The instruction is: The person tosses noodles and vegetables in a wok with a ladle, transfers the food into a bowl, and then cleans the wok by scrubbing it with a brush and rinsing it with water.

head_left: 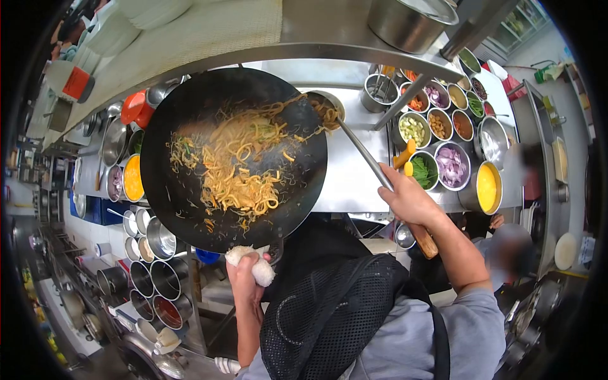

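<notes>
A large black wok [171, 209] is tilted toward me, with fried noodles [240, 190] and vegetable shreds spread over its inside. My left hand [246, 278] is closed around a folded white cloth [261, 269] at the wok's near rim; any handle beneath it is hidden. My right hand [408, 199] grips the long handle of a ladle [360, 145], whose wooden end sticks out below the fist. The ladle's head lies at the wok's upper right rim, with noodles in and around it. A strand of noodles stretches from there back into the wok.
To the right stand several metal containers of chopped ingredients, including red onion [451, 166], cut greens [423, 171] and yellow liquid [486, 187]. A steel shelf [316, 50] crosses above the wok. Several pots [168, 278] stand at lower left. Another person [506, 253] is at lower right.
</notes>
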